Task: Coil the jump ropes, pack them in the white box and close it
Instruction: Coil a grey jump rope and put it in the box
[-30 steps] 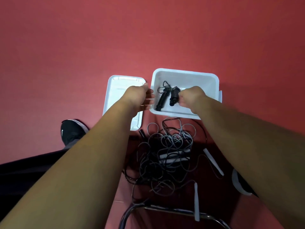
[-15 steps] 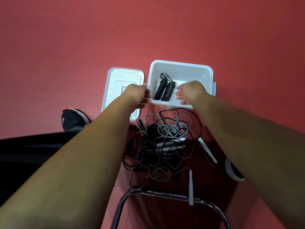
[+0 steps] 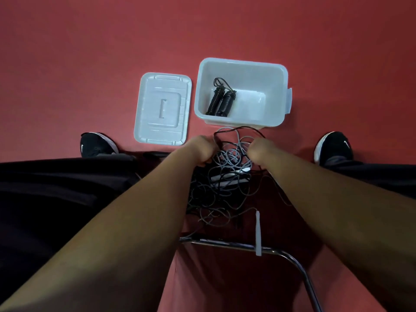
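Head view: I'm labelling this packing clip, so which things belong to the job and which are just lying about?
Job: white box, coiled black rope inside it, lid beside it on the floor, tangled ropes, left hand and right hand at the tangle.
Lying about: left shoe, right shoe, metal chair frame.

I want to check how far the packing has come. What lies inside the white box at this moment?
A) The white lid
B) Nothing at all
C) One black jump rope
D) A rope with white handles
C: a black jump rope, its two handles side by side, lies in the left part of the white box, while the lid lies on the floor beside it.
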Demonstrator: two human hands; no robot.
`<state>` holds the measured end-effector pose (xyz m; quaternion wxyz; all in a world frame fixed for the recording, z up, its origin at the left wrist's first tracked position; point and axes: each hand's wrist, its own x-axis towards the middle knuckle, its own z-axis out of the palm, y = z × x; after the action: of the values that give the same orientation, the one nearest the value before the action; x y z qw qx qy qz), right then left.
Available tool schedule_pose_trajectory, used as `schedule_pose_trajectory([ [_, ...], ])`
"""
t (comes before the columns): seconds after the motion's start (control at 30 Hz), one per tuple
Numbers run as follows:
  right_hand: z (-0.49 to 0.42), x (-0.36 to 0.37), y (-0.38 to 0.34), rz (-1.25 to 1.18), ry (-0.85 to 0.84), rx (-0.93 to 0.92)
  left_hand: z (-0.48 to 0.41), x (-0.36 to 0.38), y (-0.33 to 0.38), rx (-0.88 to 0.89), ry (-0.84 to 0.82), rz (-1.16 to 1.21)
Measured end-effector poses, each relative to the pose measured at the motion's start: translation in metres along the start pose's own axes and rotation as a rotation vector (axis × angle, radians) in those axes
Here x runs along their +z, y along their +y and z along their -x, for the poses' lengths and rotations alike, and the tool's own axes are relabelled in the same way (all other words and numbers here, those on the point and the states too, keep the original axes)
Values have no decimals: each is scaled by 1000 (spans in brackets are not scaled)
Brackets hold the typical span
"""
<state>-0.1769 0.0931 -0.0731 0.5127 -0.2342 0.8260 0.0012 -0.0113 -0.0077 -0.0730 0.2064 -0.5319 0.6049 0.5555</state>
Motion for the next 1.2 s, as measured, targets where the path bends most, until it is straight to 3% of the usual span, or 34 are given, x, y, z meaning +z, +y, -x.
schedule_pose_trajectory([
  [0.2,-23,-4,0,-74,51,-64,-13,-4,1,0,-3,-140],
  [0.37,-13,-14,-13,-173,-80,-167,-13,-7,11,70,39,-24],
  [0.47,8,-24,-16,-203,-71,-236,-4,-6,20,157,-8,-5],
  [0.57,32,-40,-20,-267,-49,-244,20,-10,37,231,57,16],
  [0.7,71,-57,-20,-268,93,-306,51,-20,56,344,260,-40],
  [1.03,182,-103,-47,-202,423,-359,194,-66,149,805,342,35],
  [1.2,226,-126,-53,-417,467,-540,270,-83,184,937,368,148],
])
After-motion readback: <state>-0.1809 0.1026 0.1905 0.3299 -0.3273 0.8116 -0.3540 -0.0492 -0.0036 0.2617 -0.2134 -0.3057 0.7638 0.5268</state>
